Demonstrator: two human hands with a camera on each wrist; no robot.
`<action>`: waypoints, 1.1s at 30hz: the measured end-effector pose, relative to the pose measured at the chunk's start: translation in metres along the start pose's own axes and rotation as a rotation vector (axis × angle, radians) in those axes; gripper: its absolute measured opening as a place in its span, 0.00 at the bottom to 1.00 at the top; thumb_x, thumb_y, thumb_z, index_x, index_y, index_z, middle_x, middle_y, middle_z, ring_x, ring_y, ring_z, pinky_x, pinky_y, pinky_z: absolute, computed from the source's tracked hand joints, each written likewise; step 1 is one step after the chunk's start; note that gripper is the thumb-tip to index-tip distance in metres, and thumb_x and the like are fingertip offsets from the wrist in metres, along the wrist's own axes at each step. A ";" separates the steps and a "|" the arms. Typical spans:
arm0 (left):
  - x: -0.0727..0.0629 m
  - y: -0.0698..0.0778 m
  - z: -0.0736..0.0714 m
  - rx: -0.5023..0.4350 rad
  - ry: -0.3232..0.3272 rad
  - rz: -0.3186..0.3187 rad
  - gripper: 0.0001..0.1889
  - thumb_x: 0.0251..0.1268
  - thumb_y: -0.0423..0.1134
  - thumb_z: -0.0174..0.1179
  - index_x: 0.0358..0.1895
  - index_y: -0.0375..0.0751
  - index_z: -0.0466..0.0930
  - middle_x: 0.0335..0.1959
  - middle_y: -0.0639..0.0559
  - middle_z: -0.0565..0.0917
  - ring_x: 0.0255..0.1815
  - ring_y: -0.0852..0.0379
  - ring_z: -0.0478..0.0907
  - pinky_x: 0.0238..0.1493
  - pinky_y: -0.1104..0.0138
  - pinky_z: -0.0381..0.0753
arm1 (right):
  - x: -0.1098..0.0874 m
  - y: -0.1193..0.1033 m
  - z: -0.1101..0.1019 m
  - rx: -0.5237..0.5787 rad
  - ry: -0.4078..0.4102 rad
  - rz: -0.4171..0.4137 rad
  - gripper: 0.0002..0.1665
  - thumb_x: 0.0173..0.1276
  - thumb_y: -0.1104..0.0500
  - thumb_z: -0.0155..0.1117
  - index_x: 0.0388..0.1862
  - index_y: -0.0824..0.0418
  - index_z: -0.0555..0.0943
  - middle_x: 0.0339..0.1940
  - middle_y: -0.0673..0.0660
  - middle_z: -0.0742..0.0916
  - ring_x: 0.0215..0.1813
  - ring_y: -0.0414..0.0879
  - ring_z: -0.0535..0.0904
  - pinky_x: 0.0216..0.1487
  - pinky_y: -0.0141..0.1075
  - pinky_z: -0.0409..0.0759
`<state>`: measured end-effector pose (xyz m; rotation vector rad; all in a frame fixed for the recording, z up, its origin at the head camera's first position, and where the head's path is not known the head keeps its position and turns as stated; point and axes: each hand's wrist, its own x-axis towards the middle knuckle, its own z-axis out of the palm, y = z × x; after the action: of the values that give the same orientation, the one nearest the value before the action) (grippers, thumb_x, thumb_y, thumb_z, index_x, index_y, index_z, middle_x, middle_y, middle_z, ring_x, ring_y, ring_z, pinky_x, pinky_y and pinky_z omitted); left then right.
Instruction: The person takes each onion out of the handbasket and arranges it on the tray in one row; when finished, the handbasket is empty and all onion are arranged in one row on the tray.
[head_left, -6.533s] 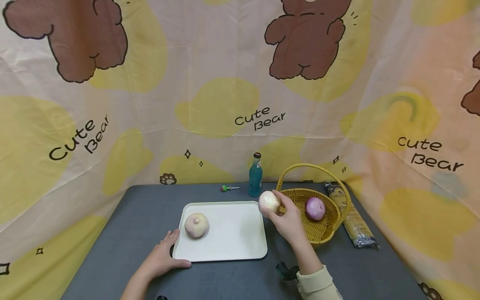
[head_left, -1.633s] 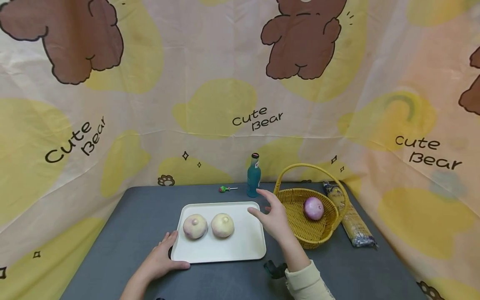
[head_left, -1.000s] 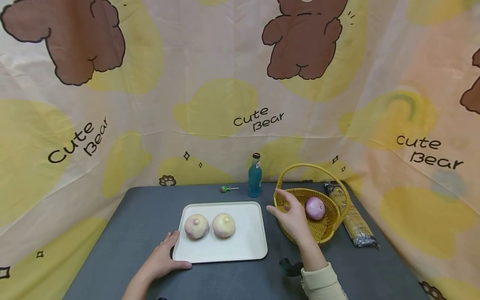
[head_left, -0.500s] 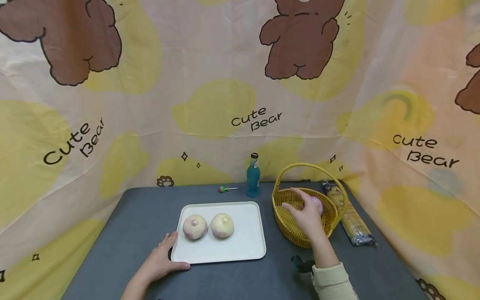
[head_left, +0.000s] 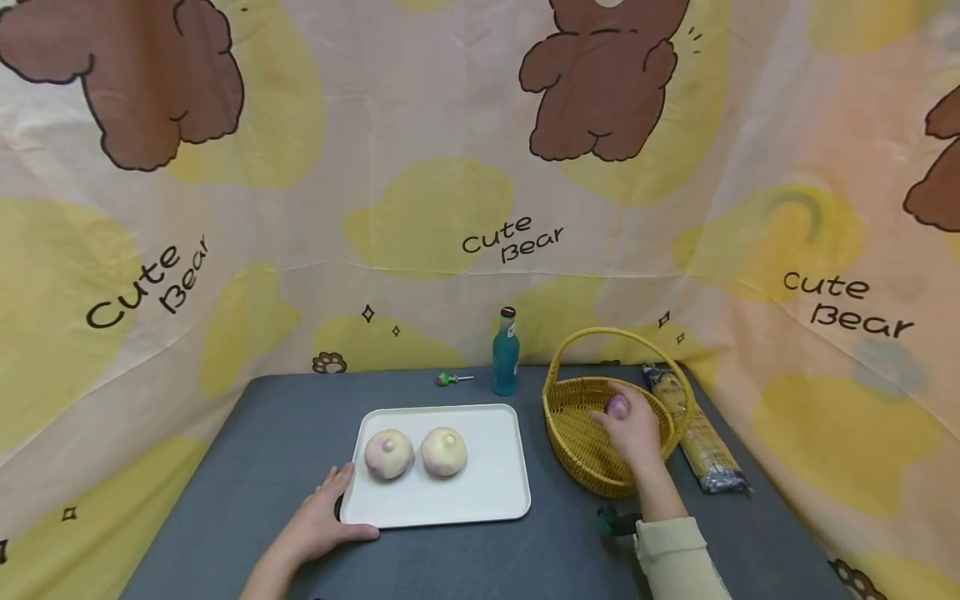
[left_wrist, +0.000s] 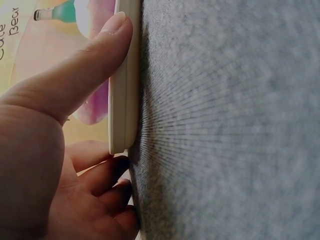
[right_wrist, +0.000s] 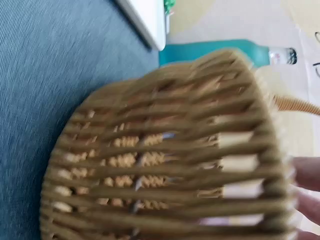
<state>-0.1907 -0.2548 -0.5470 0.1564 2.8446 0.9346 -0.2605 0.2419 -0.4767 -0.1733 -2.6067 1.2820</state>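
Note:
My left hand (head_left: pixel 318 517) holds the near left corner of a white rectangular tray (head_left: pixel 491 500), thumb along the near edge and fingers by the left side. Two pale round bulbs with purple tints and a nub on top, a left one (head_left: pixel 389 454) and a right one (head_left: pixel 444 452), sit on the tray. Inside the yellow wicker basket (head_left: pixel 581 462), my right hand (head_left: pixel 636 425) reaches around a purple onion (head_left: pixel 617 407). Its fingers pass over the onion and the thumb extends to the left of it; the hand hides much of the onion. The right wrist view shows mostly the basket's side.
A blue-green bottle (head_left: pixel 506 358) stands behind the tray, left of the basket. Near it lies a green-headed lollipop (head_left: pixel 447 379). A long clear-and-yellow packet (head_left: pixel 701 442) lies right of the basket, whose handle arches over the opening. A printed cloth (head_left: pixel 420 208) hangs behind the table.
Earlier the right hand held the second pale bulb beside the basket; that bulb now lies on the tray. The right hand then moved right, into the basket to the onion. The left hand stayed.

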 end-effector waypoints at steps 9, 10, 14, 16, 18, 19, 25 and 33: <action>0.001 0.000 0.000 -0.010 -0.017 -0.026 0.66 0.39 0.63 0.79 0.78 0.29 0.55 0.77 0.26 0.57 0.78 0.23 0.49 0.69 0.28 0.53 | 0.012 0.018 0.002 -0.097 -0.009 0.043 0.43 0.63 0.62 0.74 0.75 0.64 0.67 0.76 0.71 0.67 0.75 0.71 0.61 0.73 0.65 0.61; 0.001 0.000 0.000 -0.017 -0.022 -0.034 0.66 0.39 0.63 0.79 0.78 0.29 0.54 0.77 0.26 0.57 0.78 0.23 0.49 0.70 0.28 0.52 | 0.012 0.020 0.002 -0.109 -0.020 0.047 0.43 0.62 0.62 0.74 0.75 0.65 0.67 0.76 0.72 0.66 0.75 0.72 0.60 0.73 0.65 0.61; 0.001 0.000 0.000 -0.017 -0.028 -0.036 0.66 0.40 0.63 0.79 0.78 0.29 0.54 0.78 0.26 0.56 0.77 0.22 0.49 0.69 0.28 0.53 | 0.014 0.026 0.003 -0.169 -0.058 0.054 0.45 0.60 0.64 0.75 0.75 0.66 0.66 0.77 0.76 0.62 0.74 0.77 0.58 0.71 0.68 0.60; 0.001 -0.001 0.000 -0.016 -0.027 -0.036 0.66 0.40 0.63 0.79 0.78 0.30 0.54 0.78 0.26 0.56 0.77 0.22 0.49 0.69 0.28 0.52 | 0.015 0.028 0.004 -0.194 -0.072 0.063 0.46 0.59 0.64 0.76 0.75 0.66 0.66 0.77 0.76 0.60 0.73 0.78 0.57 0.71 0.69 0.60; 0.001 -0.001 0.000 -0.015 -0.026 -0.034 0.66 0.40 0.63 0.79 0.78 0.29 0.54 0.78 0.26 0.56 0.77 0.22 0.48 0.70 0.28 0.52 | 0.016 0.030 0.005 -0.212 -0.081 0.067 0.47 0.59 0.65 0.76 0.75 0.66 0.65 0.77 0.76 0.60 0.73 0.79 0.57 0.69 0.70 0.61; 0.001 -0.002 0.000 -0.014 -0.024 -0.033 0.66 0.40 0.63 0.79 0.78 0.29 0.54 0.78 0.26 0.56 0.77 0.22 0.48 0.70 0.28 0.52 | 0.016 0.031 0.005 -0.218 -0.081 0.070 0.47 0.59 0.65 0.76 0.75 0.66 0.65 0.77 0.76 0.60 0.72 0.79 0.58 0.69 0.70 0.62; 0.001 -0.003 0.000 -0.009 -0.016 -0.030 0.66 0.39 0.63 0.79 0.78 0.29 0.54 0.77 0.25 0.56 0.77 0.22 0.49 0.69 0.28 0.53 | 0.018 0.033 0.007 -0.221 -0.035 0.075 0.49 0.56 0.67 0.76 0.75 0.67 0.63 0.71 0.79 0.65 0.67 0.77 0.66 0.65 0.68 0.68; -0.001 0.001 -0.002 -0.015 -0.016 -0.033 0.66 0.39 0.63 0.80 0.78 0.29 0.54 0.78 0.26 0.56 0.78 0.23 0.49 0.70 0.28 0.53 | 0.016 0.033 0.008 -0.161 -0.082 0.067 0.54 0.61 0.61 0.74 0.80 0.64 0.55 0.69 0.81 0.65 0.67 0.77 0.66 0.64 0.68 0.70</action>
<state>-0.1904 -0.2549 -0.5450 0.1150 2.8159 0.9440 -0.2781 0.2591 -0.5052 -0.2426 -2.7968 1.1212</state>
